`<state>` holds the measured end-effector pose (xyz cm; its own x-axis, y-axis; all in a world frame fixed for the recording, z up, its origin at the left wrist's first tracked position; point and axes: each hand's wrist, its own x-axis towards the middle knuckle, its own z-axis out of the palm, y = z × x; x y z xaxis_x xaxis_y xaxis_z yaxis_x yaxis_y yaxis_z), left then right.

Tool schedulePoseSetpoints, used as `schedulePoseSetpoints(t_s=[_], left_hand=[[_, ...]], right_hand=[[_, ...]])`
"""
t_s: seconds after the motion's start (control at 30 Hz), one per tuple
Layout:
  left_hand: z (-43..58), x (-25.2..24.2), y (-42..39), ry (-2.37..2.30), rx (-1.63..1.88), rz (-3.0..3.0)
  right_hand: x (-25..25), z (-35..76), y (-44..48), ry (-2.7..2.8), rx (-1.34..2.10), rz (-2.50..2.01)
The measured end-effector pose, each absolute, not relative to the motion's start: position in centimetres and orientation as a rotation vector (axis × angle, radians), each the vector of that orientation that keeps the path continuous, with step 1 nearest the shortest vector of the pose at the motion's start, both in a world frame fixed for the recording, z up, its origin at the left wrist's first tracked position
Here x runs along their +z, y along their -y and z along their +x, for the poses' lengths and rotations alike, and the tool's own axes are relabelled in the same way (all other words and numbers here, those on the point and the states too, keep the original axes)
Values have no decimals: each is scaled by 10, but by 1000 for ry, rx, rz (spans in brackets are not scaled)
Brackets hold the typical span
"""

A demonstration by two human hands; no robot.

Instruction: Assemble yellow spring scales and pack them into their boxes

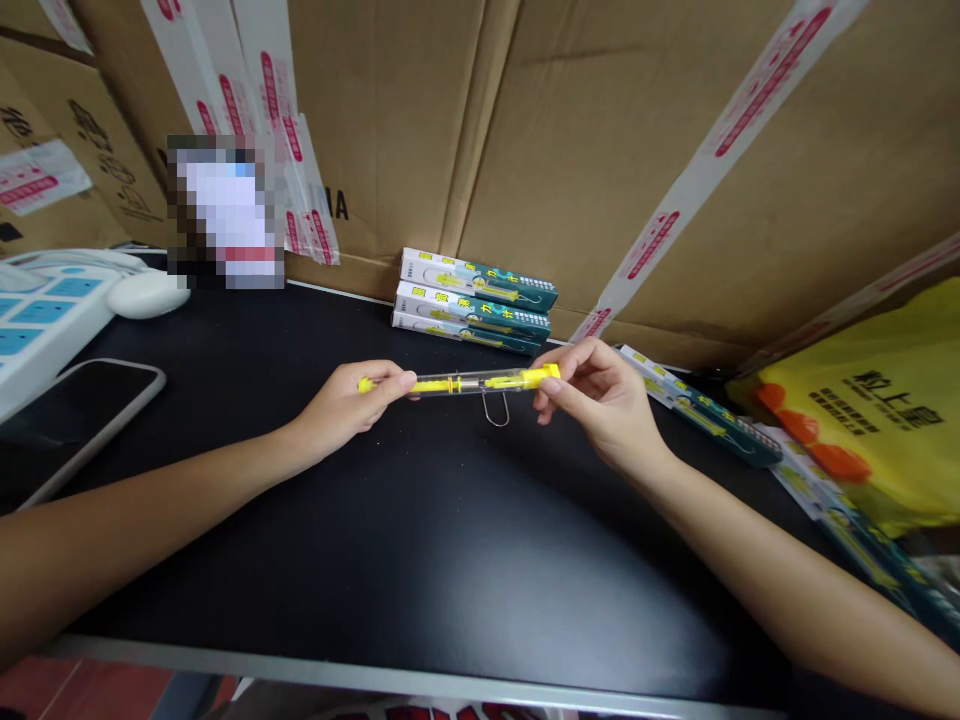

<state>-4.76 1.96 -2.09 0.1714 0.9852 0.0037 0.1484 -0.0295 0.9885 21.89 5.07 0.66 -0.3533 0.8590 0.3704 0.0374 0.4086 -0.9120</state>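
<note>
Above the black table (420, 560) I hold a clear tube spring scale (469, 383) with yellow inner parts, lying nearly level between my hands. My left hand (341, 405) pinches its left end between thumb and fingers. The yellow cap at the other end is gripped by the thumb and fingers of my right hand (604, 400). Just under the tube, near its middle, shows a bent wire loop (496, 412); whether it touches the tube I cannot tell. Behind the tube stands a stack of slim printed boxes (472, 312) picturing similar scales.
Cardboard cartons (600, 130) wall off the back. More slim boxes (701, 408) lie at right, beside a yellow bag (862, 400). On the left are a phone (75, 410), a white power strip (52, 305) and a pixelated object (229, 212). A grey edge (375, 675) borders the table's front.
</note>
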Motion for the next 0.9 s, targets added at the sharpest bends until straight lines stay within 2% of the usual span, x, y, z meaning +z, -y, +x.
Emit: schedulePoseSetpoints(t_s=[0.23,0.9], left_hand=[[-50,-25,-20,-1207,1026,1535],[-50,-25,-21,-1183,1039,1498]], right_hand=[[9,220,-50,1772,992,-830],[14,224,-55,1839,1119,-675]])
